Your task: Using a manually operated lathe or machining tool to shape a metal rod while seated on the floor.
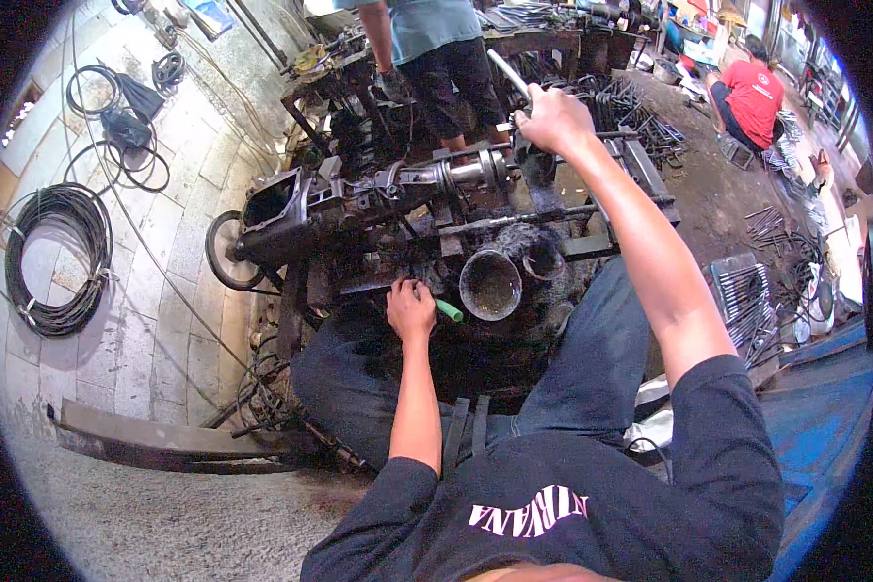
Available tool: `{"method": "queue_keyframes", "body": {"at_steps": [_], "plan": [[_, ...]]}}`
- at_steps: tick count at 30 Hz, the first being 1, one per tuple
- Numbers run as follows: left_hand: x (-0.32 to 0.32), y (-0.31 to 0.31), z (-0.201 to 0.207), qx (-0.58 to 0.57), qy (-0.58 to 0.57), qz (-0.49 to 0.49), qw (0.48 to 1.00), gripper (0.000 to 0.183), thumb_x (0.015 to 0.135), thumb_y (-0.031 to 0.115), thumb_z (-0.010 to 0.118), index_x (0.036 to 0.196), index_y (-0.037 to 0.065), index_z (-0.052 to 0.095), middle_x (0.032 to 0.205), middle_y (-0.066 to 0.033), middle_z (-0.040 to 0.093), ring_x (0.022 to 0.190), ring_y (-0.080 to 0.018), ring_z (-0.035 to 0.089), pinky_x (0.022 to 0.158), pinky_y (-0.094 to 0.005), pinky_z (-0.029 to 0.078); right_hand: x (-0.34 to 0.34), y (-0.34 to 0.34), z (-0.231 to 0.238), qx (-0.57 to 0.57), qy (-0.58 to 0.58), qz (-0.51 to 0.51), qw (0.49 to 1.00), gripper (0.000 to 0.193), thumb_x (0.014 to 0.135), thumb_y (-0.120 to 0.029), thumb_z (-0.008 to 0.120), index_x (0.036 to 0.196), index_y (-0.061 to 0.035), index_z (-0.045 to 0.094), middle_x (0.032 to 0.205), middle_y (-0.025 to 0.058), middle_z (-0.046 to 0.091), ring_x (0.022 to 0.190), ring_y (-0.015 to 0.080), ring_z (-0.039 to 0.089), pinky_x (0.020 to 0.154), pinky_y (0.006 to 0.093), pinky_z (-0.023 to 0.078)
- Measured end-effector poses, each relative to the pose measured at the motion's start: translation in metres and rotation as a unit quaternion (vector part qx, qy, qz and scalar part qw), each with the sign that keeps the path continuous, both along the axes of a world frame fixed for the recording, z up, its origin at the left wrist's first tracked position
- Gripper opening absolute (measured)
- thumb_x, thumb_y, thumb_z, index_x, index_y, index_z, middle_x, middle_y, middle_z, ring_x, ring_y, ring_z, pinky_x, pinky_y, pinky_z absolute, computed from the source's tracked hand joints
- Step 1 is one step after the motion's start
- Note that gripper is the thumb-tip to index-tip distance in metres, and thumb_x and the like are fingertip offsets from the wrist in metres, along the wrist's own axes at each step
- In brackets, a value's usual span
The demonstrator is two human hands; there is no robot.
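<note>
In front of me stands a dark, greasy lathe-like machine with a shiny round metal part on its shaft. My right hand, arm stretched far forward, is closed round a pale grey bar that slants up to the left over the machine's right end. Low at the machine's near side, my left hand has curled fingers. A green cylindrical grip sticks out just right of it; whether the fingers hold it is hidden. Beside that sits a round metal cup with grimy contents, next to a smaller one.
A handwheel is on the machine's left end. Coiled black cable hangs on the left wall. A person in shorts stands behind the machine; another in red sits far right. Metal rods lie on the right floor.
</note>
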State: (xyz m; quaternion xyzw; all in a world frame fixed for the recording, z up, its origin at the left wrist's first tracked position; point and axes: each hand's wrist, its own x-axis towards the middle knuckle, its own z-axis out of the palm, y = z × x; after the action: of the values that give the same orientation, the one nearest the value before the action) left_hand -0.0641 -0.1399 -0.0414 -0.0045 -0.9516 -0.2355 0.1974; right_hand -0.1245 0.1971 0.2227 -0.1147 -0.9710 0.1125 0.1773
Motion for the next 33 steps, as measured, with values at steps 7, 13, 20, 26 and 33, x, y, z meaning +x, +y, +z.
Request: {"method": "queue_keyframes", "body": {"at_steps": [7,13,20,26,33], "plan": [[-0.0002,-0.0022,-0.0031,-0.002,0.021,-0.015,1.000,0.029,0.091,0.029,0.058,0.098,0.004,0.072,0.118,-0.0135,0.066,0.106,-0.0355,0.061,0.090,-0.0465,0.050,-0.0001,0.0021,-0.0009,-0.007,0.015,-0.007,1.000,0.045,0.088,-0.040,0.063,0.119,-0.0079,0.063,0.102,0.0207,0.072,0.098,0.0374,0.071,0.087,0.0480,0.057],[0.0031,-0.0006,0.0021,0.012,0.016,-0.019,1.000,0.027,0.090,0.027,0.060,0.097,0.003,0.072,0.115,-0.0132,0.066,0.106,-0.0351,0.062,0.089,-0.0458,0.051,0.0008,0.0039,-0.0017,-0.003,0.011,-0.001,1.000,0.045,0.089,-0.042,0.062,0.117,-0.0073,0.063,0.101,0.0203,0.072,0.097,0.0379,0.071,0.087,0.0485,0.057],[0.0010,-0.0031,-0.0014,0.022,0.018,-0.024,0.999,0.026,0.091,0.027,0.059,0.099,0.006,0.072,0.119,-0.0132,0.065,0.108,-0.0365,0.060,0.092,-0.0457,0.049,-0.0004,-0.0004,-0.0015,-0.006,0.016,0.004,1.000,0.045,0.089,-0.042,0.062,0.117,-0.0064,0.062,0.102,0.0212,0.072,0.098,0.0384,0.070,0.088,0.0492,0.056],[0.0018,-0.0033,-0.0023,0.016,0.013,-0.023,1.000,0.026,0.091,0.027,0.059,0.100,0.007,0.072,0.119,-0.0119,0.065,0.108,-0.0358,0.060,0.092,-0.0454,0.049,-0.0025,0.0009,-0.0040,-0.003,0.023,-0.004,1.000,0.045,0.088,-0.041,0.063,0.116,-0.0060,0.063,0.101,0.0222,0.072,0.098,0.0390,0.070,0.088,0.0495,0.056],[0.0015,-0.0040,-0.0003,0.008,-0.006,-0.029,1.000,0.026,0.091,0.028,0.059,0.100,0.007,0.072,0.115,-0.0113,0.066,0.104,-0.0351,0.061,0.090,-0.0454,0.049,-0.0014,0.0054,-0.0030,-0.014,0.025,0.006,1.000,0.045,0.088,-0.042,0.063,0.115,-0.0060,0.063,0.098,0.0220,0.072,0.096,0.0388,0.071,0.086,0.0497,0.057]]}}
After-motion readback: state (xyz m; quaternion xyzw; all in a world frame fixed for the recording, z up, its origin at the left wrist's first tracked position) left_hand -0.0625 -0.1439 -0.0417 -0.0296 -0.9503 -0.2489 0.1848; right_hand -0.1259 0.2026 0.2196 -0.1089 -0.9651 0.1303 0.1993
